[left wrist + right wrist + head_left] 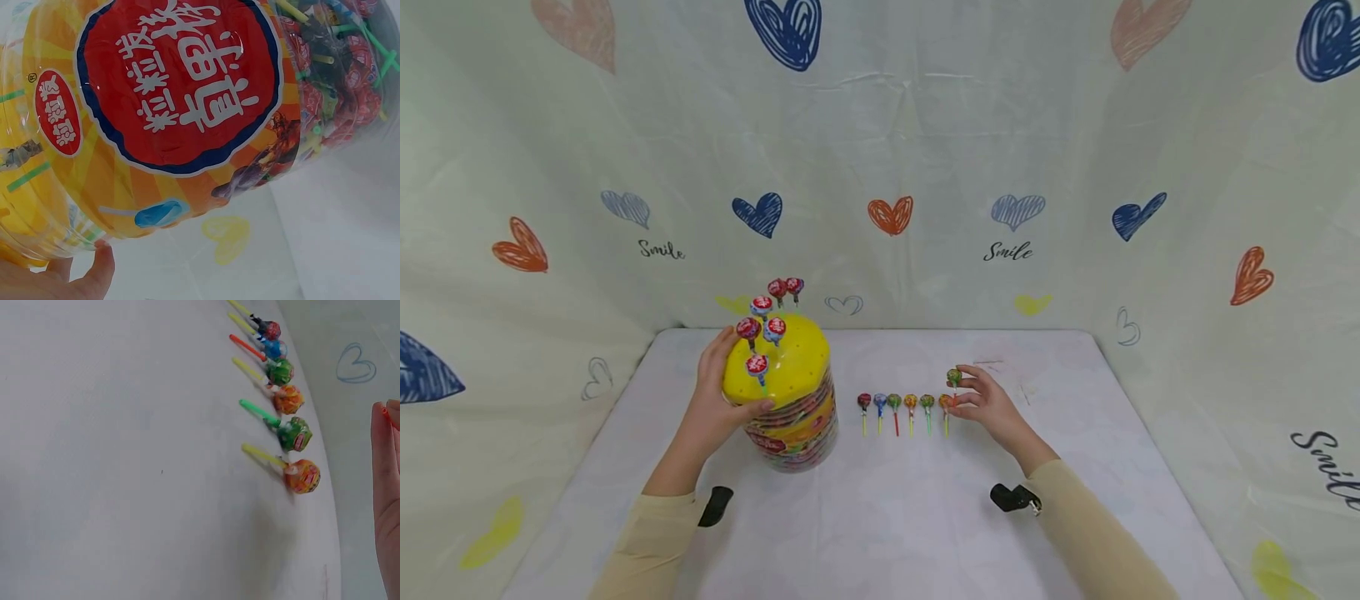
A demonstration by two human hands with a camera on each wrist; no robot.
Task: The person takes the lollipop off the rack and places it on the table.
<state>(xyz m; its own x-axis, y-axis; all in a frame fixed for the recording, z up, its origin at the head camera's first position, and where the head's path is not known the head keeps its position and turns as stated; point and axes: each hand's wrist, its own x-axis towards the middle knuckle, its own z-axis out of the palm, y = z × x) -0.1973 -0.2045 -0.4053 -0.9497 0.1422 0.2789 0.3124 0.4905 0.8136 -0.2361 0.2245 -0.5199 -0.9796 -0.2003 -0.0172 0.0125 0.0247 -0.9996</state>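
Lollipops are spread over three places, and I go through them from left to right. My left grip curls round the left rim of the jar, thumb along the near side. Six lollipops stand heads up in its yellow lid, bunched toward the left half and running from near to far; I count these as done. To the right of the jar, six more lie side by side on the desk, heads far and sticks near; I judge these as left to do. At the right end of that row, my right grip pinches a green lollipop, head up; its red stick tip shows in the right wrist view, well apart from the row. By that count I put the work at about halfway.

As for the surroundings, a black strap piece shows beside the left sleeve, and another beside the right sleeve. Wrapped sweets show inside the jar. A heart-printed curtain backs the far side. The row lies between my right grip and the jar, though low; my left thumb covers part of the lid's near edge.
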